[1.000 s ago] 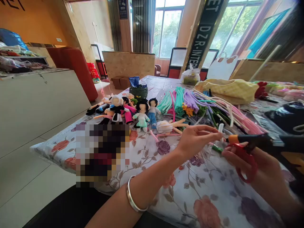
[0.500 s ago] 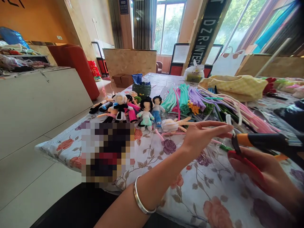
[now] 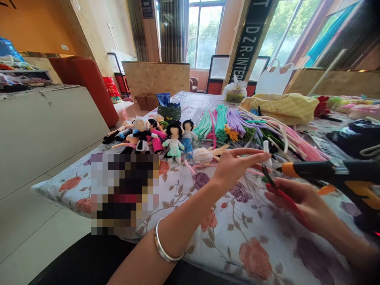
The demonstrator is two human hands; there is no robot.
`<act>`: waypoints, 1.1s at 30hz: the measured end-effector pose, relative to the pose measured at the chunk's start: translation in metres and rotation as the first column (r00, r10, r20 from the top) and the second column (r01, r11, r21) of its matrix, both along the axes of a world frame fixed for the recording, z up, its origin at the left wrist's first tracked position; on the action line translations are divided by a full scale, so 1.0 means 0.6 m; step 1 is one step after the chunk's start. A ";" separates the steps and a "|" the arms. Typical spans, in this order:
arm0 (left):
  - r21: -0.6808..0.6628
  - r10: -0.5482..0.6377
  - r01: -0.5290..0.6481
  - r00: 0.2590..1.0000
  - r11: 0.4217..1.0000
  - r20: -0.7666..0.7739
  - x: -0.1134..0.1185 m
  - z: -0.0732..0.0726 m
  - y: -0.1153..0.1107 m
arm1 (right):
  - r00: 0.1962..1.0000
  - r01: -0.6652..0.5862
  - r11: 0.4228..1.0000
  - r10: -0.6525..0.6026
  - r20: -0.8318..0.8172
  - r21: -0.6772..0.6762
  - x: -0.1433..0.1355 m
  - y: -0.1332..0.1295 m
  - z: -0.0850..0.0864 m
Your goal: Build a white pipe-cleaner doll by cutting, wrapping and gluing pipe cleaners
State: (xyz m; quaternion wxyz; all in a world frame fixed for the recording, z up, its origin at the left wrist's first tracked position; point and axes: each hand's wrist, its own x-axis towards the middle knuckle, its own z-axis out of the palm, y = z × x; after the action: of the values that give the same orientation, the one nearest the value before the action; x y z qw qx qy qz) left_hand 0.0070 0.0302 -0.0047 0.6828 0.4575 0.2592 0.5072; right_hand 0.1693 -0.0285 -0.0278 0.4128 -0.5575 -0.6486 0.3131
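Between the fingertips of my left hand [image 3: 237,163], a short white fuzzy stem, like a pipe cleaner [image 3: 266,147], stands upright. My right hand [image 3: 307,200] is wrapped round red-handled pliers [image 3: 292,204]. Their dark jaws touch or nearly touch the lower end of the white stem; exactly how they meet I cannot make out. Just right of the jaws is the orange tip of a black glue gun [image 3: 314,168], above my right hand and held by neither hand. A small green piece shows beneath the jaws.
Several fuzzy dolls [image 3: 175,142] sit at the left of the flowered tablecloth [image 3: 219,241]. Behind my hands lie bundles of coloured pipe cleaners [image 3: 222,118] and a yellow checked bag [image 3: 282,107]. A dark green basket [image 3: 169,113] stands farther back. One patch at left is pixelated.
The whole view has shifted slightly, so most things sit farther left. The glue gun's tip, earlier right beside the pliers' jaws, now stands apart from them. Both hands keep their hold.
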 end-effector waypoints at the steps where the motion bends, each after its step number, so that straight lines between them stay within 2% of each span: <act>1: 0.007 0.014 -0.014 1.000 1.000 -0.002 -0.001 0.001 0.001 | 0.997 -0.080 0.993 0.080 -0.004 -0.083 0.004 0.002 -0.001; 5: 0.003 0.015 -0.015 0.999 1.000 -0.036 -0.004 0.006 0.002 | 0.988 -0.151 0.973 0.145 -0.049 -0.173 0.014 0.005 0.001; 12: 0.002 -0.001 0.001 0.993 1.000 -0.119 -0.013 0.013 0.006 | 0.986 -0.163 0.982 0.165 0.017 -0.096 0.010 0.006 0.009; 18: 0.017 -0.002 0.005 0.990 1.000 -0.141 -0.016 0.018 0.006 | 0.977 -0.207 0.974 0.211 0.036 -0.094 0.017 0.012 0.004; 28: 0.058 -0.036 0.042 0.994 0.997 -0.101 -0.017 0.019 0.008 | 0.982 -0.186 0.979 0.187 0.013 -0.080 0.016 0.007 0.010; 33: 0.063 -0.031 0.040 0.990 0.997 -0.136 -0.019 0.017 0.012 | 0.985 -0.153 0.988 0.154 0.076 -0.025 0.015 0.004 0.012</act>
State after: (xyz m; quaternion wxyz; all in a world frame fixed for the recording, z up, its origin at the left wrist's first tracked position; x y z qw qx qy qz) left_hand -0.0045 0.0372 0.0056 0.6572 0.5177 0.2798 0.4709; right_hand 0.1781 -0.0263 -0.0208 0.3568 -0.5215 -0.7021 0.3283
